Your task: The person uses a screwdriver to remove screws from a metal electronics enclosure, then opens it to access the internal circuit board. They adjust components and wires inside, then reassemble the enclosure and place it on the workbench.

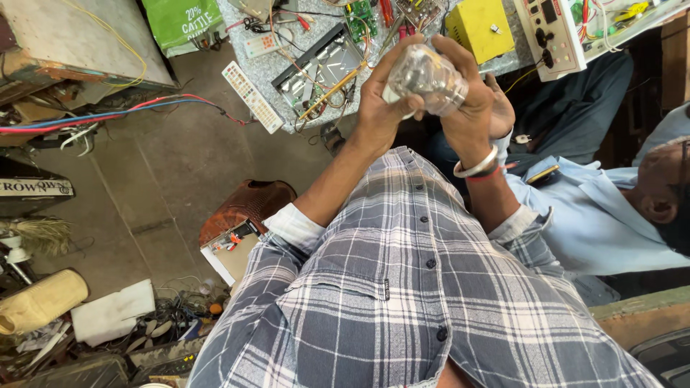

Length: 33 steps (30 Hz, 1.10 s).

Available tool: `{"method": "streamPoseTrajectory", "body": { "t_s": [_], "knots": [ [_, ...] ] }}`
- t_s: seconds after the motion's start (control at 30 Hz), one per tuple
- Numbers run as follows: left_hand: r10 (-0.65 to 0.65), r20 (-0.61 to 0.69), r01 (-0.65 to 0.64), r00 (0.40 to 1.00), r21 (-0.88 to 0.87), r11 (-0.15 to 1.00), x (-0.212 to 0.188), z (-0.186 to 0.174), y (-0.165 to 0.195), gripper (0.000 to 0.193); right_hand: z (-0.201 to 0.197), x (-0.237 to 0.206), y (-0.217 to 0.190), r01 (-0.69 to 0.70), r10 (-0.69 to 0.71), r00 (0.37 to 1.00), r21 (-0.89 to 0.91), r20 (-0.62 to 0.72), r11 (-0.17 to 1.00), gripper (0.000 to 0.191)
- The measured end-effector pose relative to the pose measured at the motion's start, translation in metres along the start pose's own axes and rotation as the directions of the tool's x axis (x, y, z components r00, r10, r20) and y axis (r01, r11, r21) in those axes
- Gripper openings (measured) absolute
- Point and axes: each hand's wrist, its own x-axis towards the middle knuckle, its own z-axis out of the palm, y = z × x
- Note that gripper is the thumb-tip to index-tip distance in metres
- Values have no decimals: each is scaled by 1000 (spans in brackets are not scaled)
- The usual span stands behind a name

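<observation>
Clear glassy bulb-like piece [429, 75] held up in both hands, above the near edge of the bench [284, 68].

Left hand [381, 100] wraps its left side, fingers curled & pressed on it, thumb along the base; right hand [471, 97] cups the right side, fingers closed over the top. Piece is rounded, shiny, ribbed w/ a whitish end; touching both palms, not the bench. Right wrist has a smooth metal bangle [476, 167] + thin red thread. Sleeves are soft grey-white plaid, cuffs rolled. Bench top is speckled grey stone, cluttered: green circuit board [360, 18], flat grey metal chassis [323, 68] w/ loose wires, long white remote [251, 97] hanging over the front-left corner, boxy yellow case [480, 27] toward the right. Another person in a pale blue shirt [596, 215] sits by the right side.
</observation>
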Motion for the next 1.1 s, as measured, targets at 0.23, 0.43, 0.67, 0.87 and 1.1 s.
{"method": "streamPoseTrajectory", "body": {
  "t_s": [0.23, 0.43, 0.67, 0.87, 1.1],
  "knots": [
    [4, -64, 3, 998, 110, 994, -6, -12, -8, 85, 3, -4, 17, -139, 132, 990, 189, 46, 972, 59],
    [9, -65, 2, 998, 177, 984, -7, -22, -11, 85, 12, -6, 27, -79, 82, 997, 200, -6, 977, 68],
    [33, -84, -22, 996, 131, 991, -7, -24, -25, 84, 9, -11, 32, -278, 293, 955, 197, -51, 940, 63],
    [-51, -122, 55, 991, 28, 998, -7, -35, -34, 84, 5, -12, 36, -122, 124, 992, 80, -21, 989, 36],
    [-270, -165, 194, 949, -371, 908, -17, -37, -51, 63, 6, -7, 7, -38, 34, 999, -138, -26, 990, 22]
  ]
}}
